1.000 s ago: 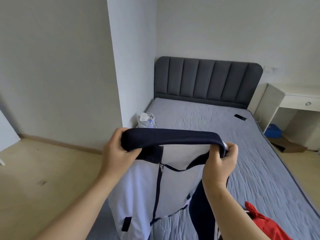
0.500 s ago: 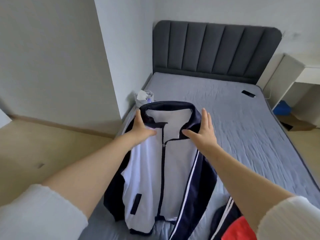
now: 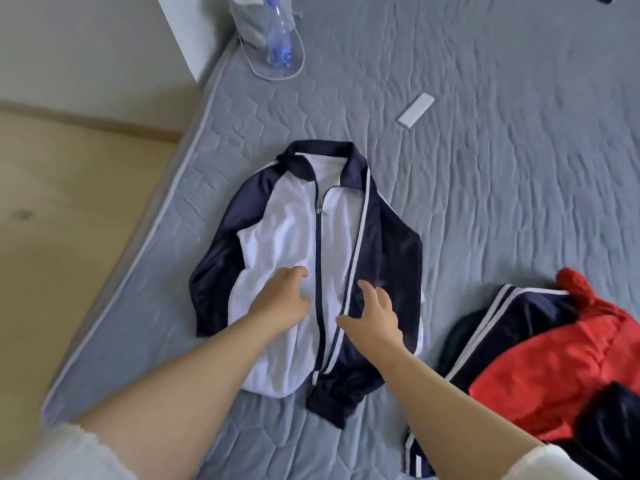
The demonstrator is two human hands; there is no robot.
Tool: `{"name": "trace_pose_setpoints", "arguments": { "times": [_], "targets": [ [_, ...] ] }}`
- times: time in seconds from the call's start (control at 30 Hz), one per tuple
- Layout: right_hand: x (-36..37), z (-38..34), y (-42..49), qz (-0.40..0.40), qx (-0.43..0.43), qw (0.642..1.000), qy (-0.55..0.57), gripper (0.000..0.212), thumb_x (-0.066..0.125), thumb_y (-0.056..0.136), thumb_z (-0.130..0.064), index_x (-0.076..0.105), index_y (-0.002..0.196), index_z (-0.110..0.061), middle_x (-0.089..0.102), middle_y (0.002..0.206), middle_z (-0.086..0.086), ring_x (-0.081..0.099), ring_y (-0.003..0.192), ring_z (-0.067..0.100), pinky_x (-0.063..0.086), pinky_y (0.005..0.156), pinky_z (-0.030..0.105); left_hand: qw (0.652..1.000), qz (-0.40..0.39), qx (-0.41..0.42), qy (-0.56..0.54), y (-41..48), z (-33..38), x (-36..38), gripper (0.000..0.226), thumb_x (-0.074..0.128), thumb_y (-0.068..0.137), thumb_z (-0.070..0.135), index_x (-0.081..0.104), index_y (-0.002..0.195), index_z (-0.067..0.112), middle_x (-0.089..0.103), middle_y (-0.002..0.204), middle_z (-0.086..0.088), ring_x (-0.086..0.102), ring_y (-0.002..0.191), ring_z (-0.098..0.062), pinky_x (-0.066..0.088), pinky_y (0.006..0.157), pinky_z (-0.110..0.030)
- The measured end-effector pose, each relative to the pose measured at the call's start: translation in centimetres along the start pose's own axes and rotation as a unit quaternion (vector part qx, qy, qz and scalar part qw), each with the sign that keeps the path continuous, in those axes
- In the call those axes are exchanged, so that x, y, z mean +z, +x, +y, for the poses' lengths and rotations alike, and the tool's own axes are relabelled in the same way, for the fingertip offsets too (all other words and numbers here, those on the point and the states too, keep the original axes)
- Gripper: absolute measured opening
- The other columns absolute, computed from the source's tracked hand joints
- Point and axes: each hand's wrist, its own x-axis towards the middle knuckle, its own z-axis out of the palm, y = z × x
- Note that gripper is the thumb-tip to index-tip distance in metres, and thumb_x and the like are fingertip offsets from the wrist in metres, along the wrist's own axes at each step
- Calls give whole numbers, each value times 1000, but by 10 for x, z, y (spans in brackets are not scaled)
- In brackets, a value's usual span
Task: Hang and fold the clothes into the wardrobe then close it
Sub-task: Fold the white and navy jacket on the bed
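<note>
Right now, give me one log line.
jacket: flat on bed | left hand: rests on jacket front | right hand: spread over jacket sleeve

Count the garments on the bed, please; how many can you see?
3. The white-and-navy jacket lies flat in the middle; a navy striped garment and a red garment lie piled at the right edge. The pile may hide more.

left hand (image 3: 282, 299) reaching forward, fingers loosely curled; right hand (image 3: 372, 320) forward, fingers spread
</note>
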Motion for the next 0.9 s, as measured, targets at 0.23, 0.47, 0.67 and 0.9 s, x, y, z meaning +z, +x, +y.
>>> {"name": "trace_pose_setpoints", "arguments": {
  "times": [0.23, 0.47, 0.67, 0.9],
  "targets": [
    [84, 91, 39, -46, 54, 975, -213, 92, 63, 81, -19, 0, 144, -41, -14, 155, -4, -5, 142, 32, 23, 107, 52, 972, -163, 68, 153, 15, -70, 130, 89, 69, 77, 34, 13, 145, 26, 6, 154, 4, 19, 139, -21, 33, 107, -40],
    [63, 129, 77, 58, -82, 983, -153, 46, 52, 84, -4, 54, 125, -23, 52, 115, -5, 36, 110, 19, 41, 77, 30, 933, -67, 94, 341, 22, -95, 167, 86, 57, 86, 20, -3, 147, 31, 3, 152, -6, 15, 140, -27, 32, 105, -44],
    [5, 150, 74, 67, -170, 983, -34, 37, 53, 89, -8, 64, 119, -28, 55, 92, -24, 46, 99, 6, 34, 82, 22, 987, 44, -37, 147, 26, -76, 145, 31, 43, 84, 0, 43, 112, 12, 57, 94, -9, 54, 79, -32, 36, 58, -34],
    [-46, 159, 86, 242, 173, 711, 637, 33, 40, 96, -43, 52, 123, -31, 54, 126, 0, 51, 120, 21, 45, 94, 34, 989, -16, -142, -31, 49, -81, 111, 12, 47, 86, 9, 48, 93, 18, 59, 93, -6, 53, 81, -23, 42, 67, -32]
  ]
}}
